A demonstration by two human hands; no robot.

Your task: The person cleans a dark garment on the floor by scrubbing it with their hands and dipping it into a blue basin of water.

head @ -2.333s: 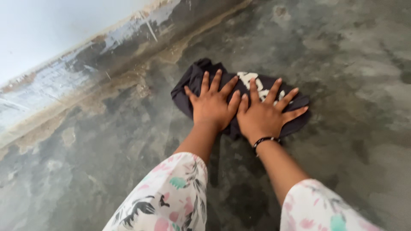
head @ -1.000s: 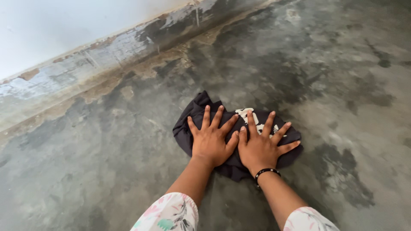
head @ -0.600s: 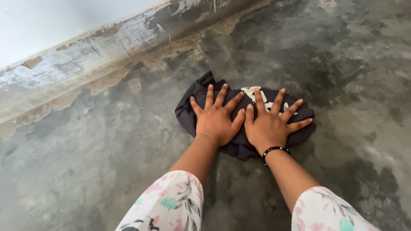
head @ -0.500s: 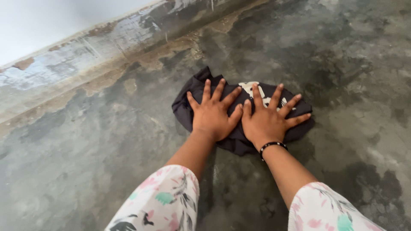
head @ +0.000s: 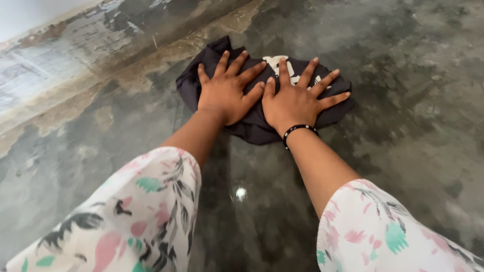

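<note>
Under my left hand (head: pixel 226 91) and my right hand (head: pixel 294 98) lies a dark, crumpled cloth rag with a white print (head: pixel 262 121), soft and matt. Around the rag, the grey concrete floor (head: pixel 403 126) looks mottled; just below the rag it shines wet and glossy. My loose white floral fabric sleeves (head: pixel 136 216) look thin and smooth. A black beaded bracelet (head: pixel 298 132) glints slightly.

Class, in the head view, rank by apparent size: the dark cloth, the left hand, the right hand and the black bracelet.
1. dark cloth
2. left hand and right hand: look alike, unranked
3. black bracelet
</note>
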